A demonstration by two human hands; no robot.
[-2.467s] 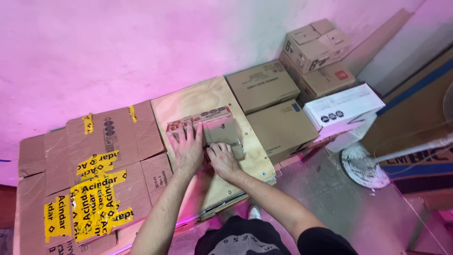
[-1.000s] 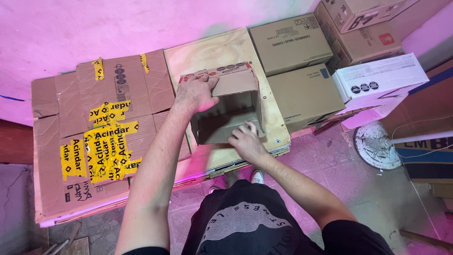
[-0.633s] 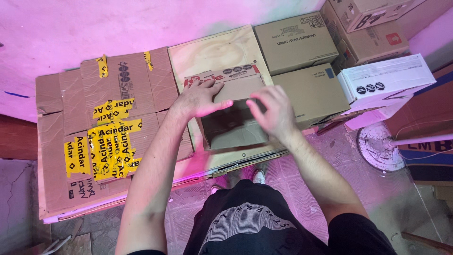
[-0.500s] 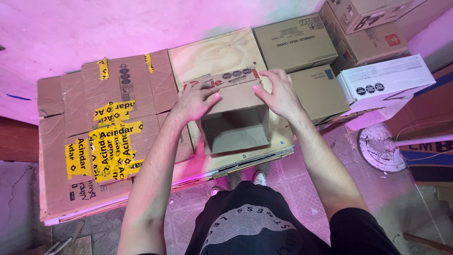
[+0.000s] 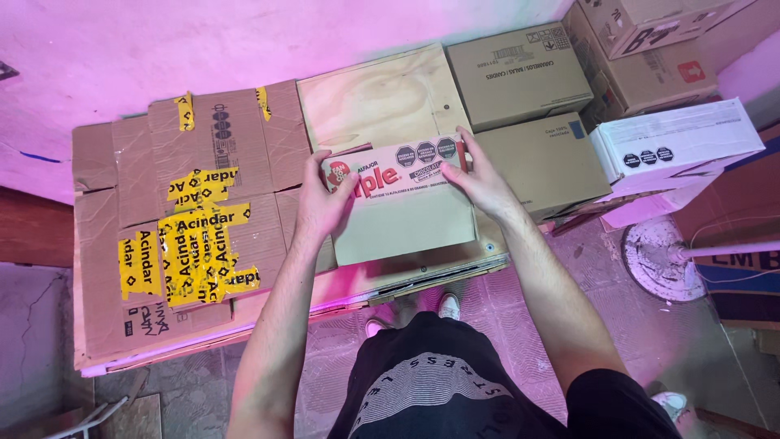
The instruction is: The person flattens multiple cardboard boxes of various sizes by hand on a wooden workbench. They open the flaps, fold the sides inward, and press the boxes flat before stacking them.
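I see my left hand (image 5: 323, 203) and right hand (image 5: 481, 177) clasping the ends of a flat brown cardboard box with a printed red-and-white strip (image 5: 400, 202) — fingers wrapped on its edges. It rests on the pale plywood bench (image 5: 375, 97) beside flattened cardboard patched with yellow tape (image 5: 183, 236).

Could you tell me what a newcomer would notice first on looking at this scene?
Most striking is the small cardboard box at the centre, gripped at its two ends by the left hand and the right hand over a plywood board. To its left lies flattened cardboard crossed with bright yellow printed tape. To the right stand closed brown cartons and a white box, all under pink light.
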